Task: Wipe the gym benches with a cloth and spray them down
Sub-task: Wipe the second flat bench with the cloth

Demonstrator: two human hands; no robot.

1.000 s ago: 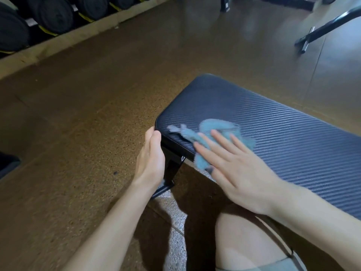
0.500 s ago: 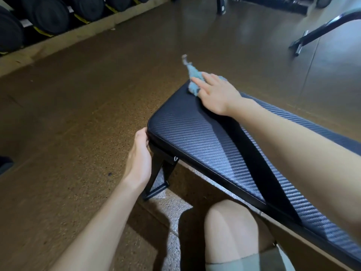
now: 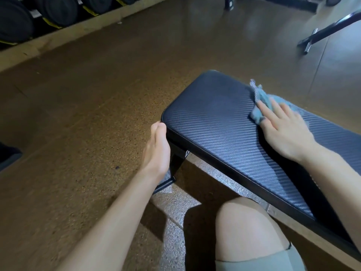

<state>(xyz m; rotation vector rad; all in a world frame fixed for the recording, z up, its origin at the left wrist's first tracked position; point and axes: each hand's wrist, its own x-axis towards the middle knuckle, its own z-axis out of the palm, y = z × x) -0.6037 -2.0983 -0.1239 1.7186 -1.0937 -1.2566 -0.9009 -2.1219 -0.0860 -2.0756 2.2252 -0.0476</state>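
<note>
A flat gym bench (image 3: 213,122) with a dark ribbed pad runs from the middle of the view to the lower right. My right hand (image 3: 283,128) lies flat with straight fingers on a crumpled blue cloth (image 3: 263,100) and presses it onto the pad near the far edge. My left hand (image 3: 157,151) rests against the near corner of the pad, fingers straight along its end edge. No spray bottle is in view.
My bare knee (image 3: 246,229) is under the bench's near edge. A row of black weight plates (image 3: 58,12) stands along the wall at top left. A black equipment frame (image 3: 328,32) lies on the brown rubber floor at top right.
My right hand swept the cloth from the near edge to the far corner, then back right along the far edge. My left hand stayed at the corner.
</note>
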